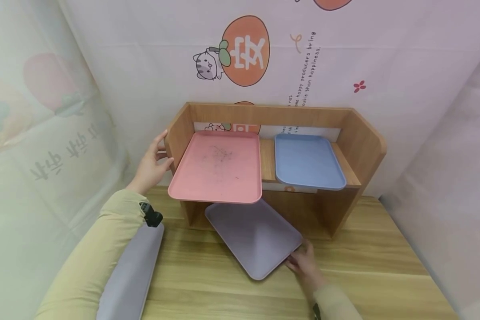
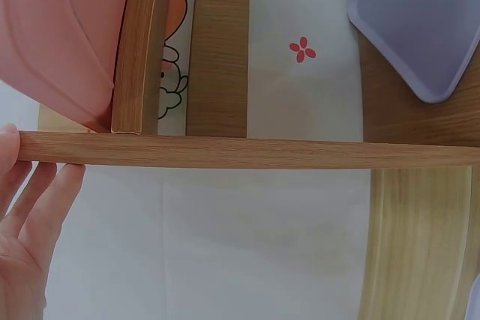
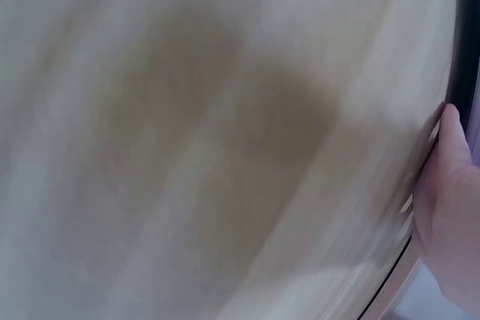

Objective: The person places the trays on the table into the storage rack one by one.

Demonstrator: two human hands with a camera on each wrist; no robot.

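My left hand [image 1: 150, 166] grips the left side panel of a small wooden shelf [image 1: 270, 114], thumb on one face and fingers on the other, as the left wrist view [image 2: 30, 215] shows. At its right edge, a purple-grey tray [image 1: 256, 235] is held by my right hand [image 1: 304, 262]. This tray lies slanted, its far end under the pink tray and inside the lower opening. On the upper board rest a pink tray [image 1: 220, 169] with a faint dark smudge and a smaller blue tray [image 1: 310, 162]. The right wrist view is blurred around the hand [image 3: 450, 207].
Another purple-grey tray [image 1: 132, 271] lies on the wooden table [image 1: 200, 284] at the left, partly under my left sleeve. Printed cloth [image 1: 144, 58] hangs behind the shelf and at both sides. The table's right edge borders the side cloth.
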